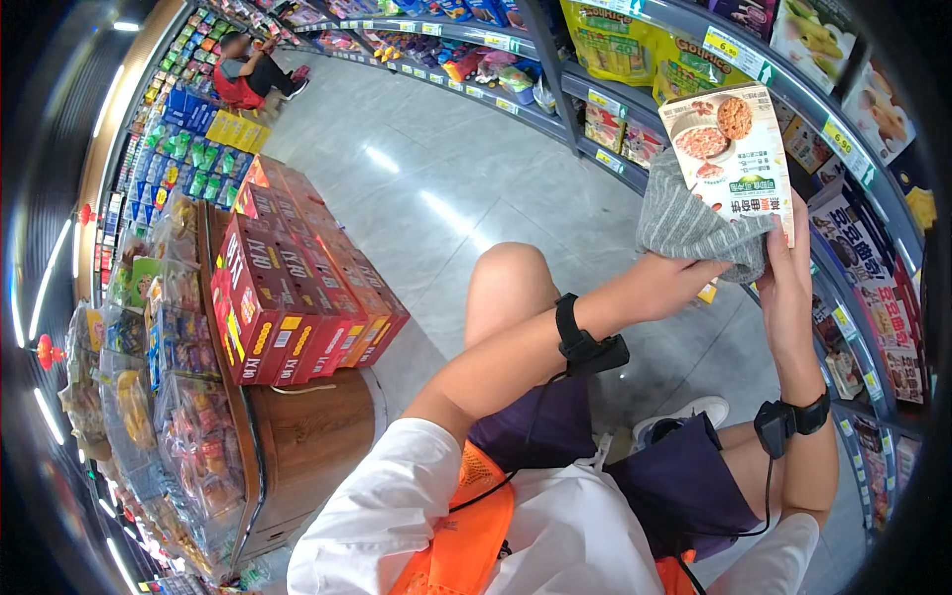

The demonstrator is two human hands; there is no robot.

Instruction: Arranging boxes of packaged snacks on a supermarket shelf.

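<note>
A cardboard box of oat cookies (732, 160), printed upside down in this view, stands tilted in front of the shelf. My right hand (790, 260) grips its lower right edge, thumb in front and fingers behind. A grey striped cloth (688, 216) lies against the box's left side and lower edge. At the cloth's lower edge is my left hand (680, 286), closed on it, with its fingers partly hidden in the folds.
Curved shelves (799, 82) of packaged snacks run along the right. Red cartons (260, 297) are stacked on a wooden display stand (320, 431) at left, beside bagged goods. A person in a red vest (242, 82) sits on the floor farther back.
</note>
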